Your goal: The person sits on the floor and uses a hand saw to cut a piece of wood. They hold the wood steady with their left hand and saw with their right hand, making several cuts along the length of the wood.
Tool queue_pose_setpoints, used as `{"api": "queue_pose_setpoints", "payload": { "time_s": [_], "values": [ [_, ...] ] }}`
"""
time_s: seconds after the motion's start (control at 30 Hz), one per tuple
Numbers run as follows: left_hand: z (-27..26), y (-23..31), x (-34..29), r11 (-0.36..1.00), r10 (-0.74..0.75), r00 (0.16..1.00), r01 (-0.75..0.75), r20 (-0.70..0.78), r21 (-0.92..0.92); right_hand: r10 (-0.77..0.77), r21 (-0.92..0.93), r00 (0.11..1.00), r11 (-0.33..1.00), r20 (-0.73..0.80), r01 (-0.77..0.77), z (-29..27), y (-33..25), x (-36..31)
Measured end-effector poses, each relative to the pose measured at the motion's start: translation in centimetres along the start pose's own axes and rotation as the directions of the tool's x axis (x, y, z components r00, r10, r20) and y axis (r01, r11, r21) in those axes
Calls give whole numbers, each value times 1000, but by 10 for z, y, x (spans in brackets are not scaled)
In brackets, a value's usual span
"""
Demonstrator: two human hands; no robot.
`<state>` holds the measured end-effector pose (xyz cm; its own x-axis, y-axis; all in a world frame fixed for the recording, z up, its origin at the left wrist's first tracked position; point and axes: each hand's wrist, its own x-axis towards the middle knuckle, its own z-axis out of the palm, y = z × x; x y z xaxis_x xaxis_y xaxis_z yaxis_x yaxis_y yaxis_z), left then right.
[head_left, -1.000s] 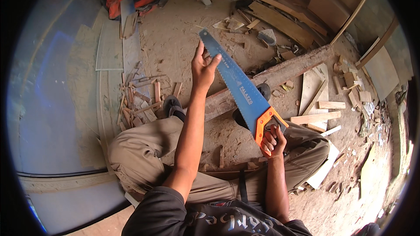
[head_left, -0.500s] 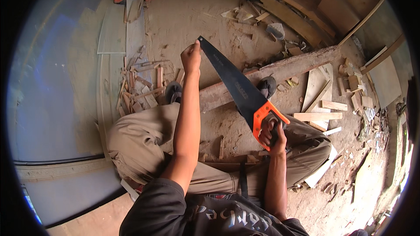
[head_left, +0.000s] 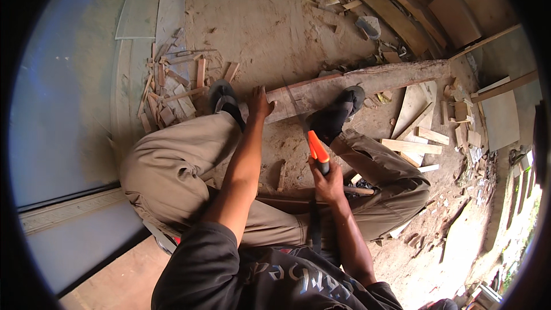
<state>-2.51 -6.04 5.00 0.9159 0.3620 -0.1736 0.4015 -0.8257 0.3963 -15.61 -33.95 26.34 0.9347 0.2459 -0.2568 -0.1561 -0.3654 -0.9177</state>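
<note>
A long rough wooden plank (head_left: pixel 402 74) lies across the ground in front of me. My left hand (head_left: pixel 261 103) rests on its left part, fingers reaching toward the far edge and thumb spread to the side. Closed around the black and orange handle of a handsaw (head_left: pixel 317 144) is my right hand (head_left: pixel 327 182). The saw's dark blade is seen nearly edge-on, a thin line running over the plank; whether its teeth touch the wood I cannot tell. My right shoe (head_left: pixel 346 103) is on the plank, while my left shoe (head_left: pixel 221 95) stands by its left end.
Wood offcuts (head_left: pixel 166 95) lie piled at the left, beside a large bluish panel (head_left: pixel 63 109). More cut pieces (head_left: pixel 416 146) are scattered at the right. Boards (head_left: pixel 396 17) and a wooden cabinet-like frame (head_left: pixel 459 11) stand at the far right.
The handsaw has come down from being held up flat between both hands to the plank, its blade turned edge-on. My left hand has left the blade tip and moved down onto the plank.
</note>
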Motion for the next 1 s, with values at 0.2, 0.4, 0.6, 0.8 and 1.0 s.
{"api": "queue_pose_setpoints", "payload": {
  "time_s": [0.2,0.4,0.6,0.8,1.0],
  "values": [
    [15,-7,3,992,80,995,-85,57,93,41,-136,999,990,22,-38,13,-5,-3],
    [-5,6,16,999,-40,963,45,266,-11,37,-120,999,992,17,-35,19,-2,-5],
    [-9,4,23,1000,-3,980,0,199,17,68,-95,998,993,-6,-68,21,-9,-10],
    [-14,3,24,999,51,986,-52,156,7,74,-135,997,988,-8,-75,23,-9,-17],
    [-9,-2,29,999,36,971,-32,238,-19,124,31,992,992,-30,-123,24,2,-26]
  ]
}}
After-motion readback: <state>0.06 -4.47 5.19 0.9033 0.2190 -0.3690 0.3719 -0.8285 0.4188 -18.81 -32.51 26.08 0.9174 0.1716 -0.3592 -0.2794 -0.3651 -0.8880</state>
